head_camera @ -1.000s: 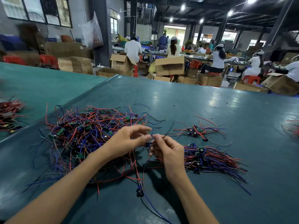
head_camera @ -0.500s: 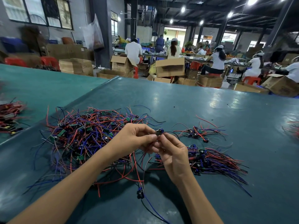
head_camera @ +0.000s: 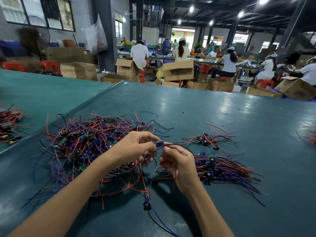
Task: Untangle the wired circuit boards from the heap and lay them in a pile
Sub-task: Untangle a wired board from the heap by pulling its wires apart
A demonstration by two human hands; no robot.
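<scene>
Blue circuit board (head_camera: 159, 144) is pinched between left hand (head_camera: 136, 147) and right hand (head_camera: 179, 165).

left hand (head_camera: 136, 148), right hand (head_camera: 178, 162) | pinch circuit board (head_camera: 159, 144) (small, blue) | heap (head_camera: 89, 142) at left

Looking across a dark teal table (head_camera: 188, 108) into a big factory hall. Seeing open cardboard boxes (head_camera: 178, 71) and red plastic stools (head_camera: 263, 82) standing behind it. Noticing barred windows (head_camera: 39, 12) at left, round ceiling lamps (head_camera: 191, 9) shining overhead, workers (head_camera: 229, 63) in white sitting far at the back.
</scene>
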